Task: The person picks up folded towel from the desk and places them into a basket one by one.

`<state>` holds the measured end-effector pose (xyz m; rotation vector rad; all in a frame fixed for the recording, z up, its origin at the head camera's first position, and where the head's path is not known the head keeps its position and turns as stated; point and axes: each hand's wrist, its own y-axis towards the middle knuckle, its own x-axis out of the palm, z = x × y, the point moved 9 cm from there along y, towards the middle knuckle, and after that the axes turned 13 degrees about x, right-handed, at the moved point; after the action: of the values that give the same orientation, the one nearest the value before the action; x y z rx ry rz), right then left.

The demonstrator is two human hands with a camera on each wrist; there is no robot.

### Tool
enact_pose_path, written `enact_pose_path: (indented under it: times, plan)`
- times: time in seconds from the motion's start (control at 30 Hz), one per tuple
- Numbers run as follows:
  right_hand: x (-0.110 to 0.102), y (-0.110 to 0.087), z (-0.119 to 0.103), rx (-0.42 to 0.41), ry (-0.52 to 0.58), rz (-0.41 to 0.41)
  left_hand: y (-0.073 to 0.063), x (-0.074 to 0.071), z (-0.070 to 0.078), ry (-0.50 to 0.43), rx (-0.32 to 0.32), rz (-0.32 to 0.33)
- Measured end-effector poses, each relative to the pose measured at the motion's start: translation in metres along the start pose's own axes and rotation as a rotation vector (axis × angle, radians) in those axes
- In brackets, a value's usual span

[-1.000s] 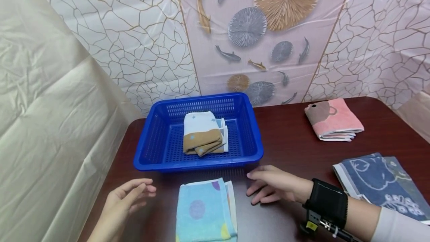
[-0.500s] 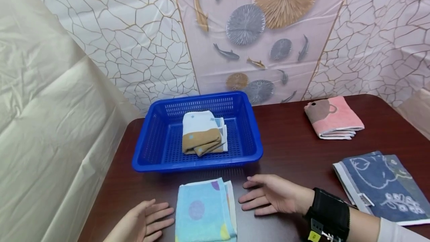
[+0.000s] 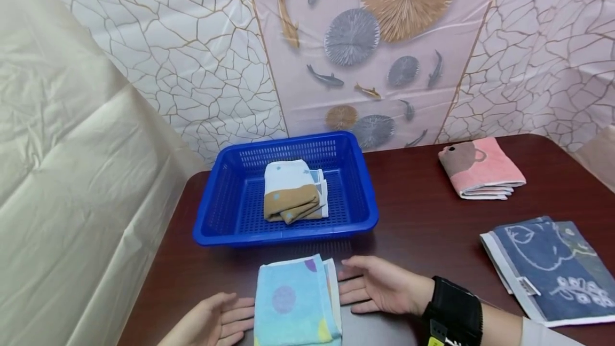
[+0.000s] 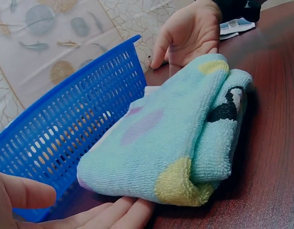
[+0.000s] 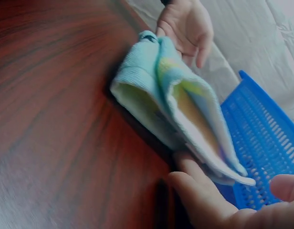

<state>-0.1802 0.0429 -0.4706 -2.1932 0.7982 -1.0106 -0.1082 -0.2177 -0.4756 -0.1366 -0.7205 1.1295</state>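
A folded light-blue towel (image 3: pixel 295 303) with purple and yellow spots lies on the table in front of the basket. My left hand (image 3: pixel 213 319) is at its left edge, palm turned inward and fingers extended; in the left wrist view the fingertips (image 4: pixel 132 212) touch the towel's lower edge. At the opposite edge is my right hand (image 3: pixel 384 287), its fingers also extended and thumb apart. The right wrist view has those fingers (image 5: pixel 197 188) against the towel's open folded side, with the tips partly hidden by it. Neither hand grips the towel.
Behind the light-blue towel stands a blue perforated basket (image 3: pixel 283 237) holding a folded white-and-brown towel (image 3: pixel 288 180). A folded pink towel (image 3: pixel 485 170) lies at the back right, and a folded dark-blue towel (image 3: pixel 548 268) at the right. A patterned curtain (image 3: pixel 192 41) hangs behind the table.
Both hands have moved in toward the light-blue towel from either side. Their fingers have straightened and the palms have turned inward. The towel stays in place.
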Motion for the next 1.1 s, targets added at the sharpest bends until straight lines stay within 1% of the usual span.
enact_pose_path:
  times: [0.07, 0.17, 0.23, 0.3, 0.37, 0.47, 0.57, 0.67, 0.8, 0.93, 1.0, 1.1]
  plan:
    - [0.005, 0.004, 0.003, -0.009, 0.000, -0.033, 0.002, 0.000, -0.003, 0.000, -0.005, 0.017]
    - [0.014, 0.009, 0.005, -0.025, 0.010, -0.102, 0.007, 0.002, -0.006, -0.004, -0.013, 0.044]
    - [0.019, 0.012, 0.004, -0.038, 0.023, -0.131, 0.011, 0.005, -0.007, -0.001, -0.004, 0.055]
    - [0.021, 0.014, 0.002, -0.047, 0.038, -0.131, 0.015, 0.009, -0.006, 0.003, 0.012, 0.051]
    - [0.023, 0.015, 0.000, -0.058, 0.044, -0.113, 0.018, 0.014, -0.004, 0.001, 0.032, 0.038]
    - [0.026, 0.017, -0.001, -0.066, 0.048, -0.085, 0.023, 0.022, 0.000, -0.016, 0.056, -0.006]
    - [0.030, 0.020, -0.002, -0.088, 0.034, -0.080, 0.026, 0.029, 0.002, -0.052, 0.065, -0.042]
    - [0.034, 0.023, -0.002, -0.109, 0.027, -0.085, 0.029, 0.033, 0.002, -0.072, 0.064, -0.028]
    - [0.037, 0.026, -0.002, -0.116, 0.046, -0.097, 0.034, 0.034, -0.001, -0.038, 0.065, 0.037]
    - [0.039, 0.029, -0.004, -0.136, 0.056, -0.095, 0.042, 0.037, -0.002, 0.015, 0.100, 0.074]
    - [0.040, 0.030, -0.005, -0.152, 0.050, -0.091, 0.046, 0.039, -0.003, 0.022, 0.119, 0.085]
    - [0.042, 0.031, -0.006, -0.152, 0.039, -0.084, 0.052, 0.042, -0.004, 0.022, 0.133, 0.103]
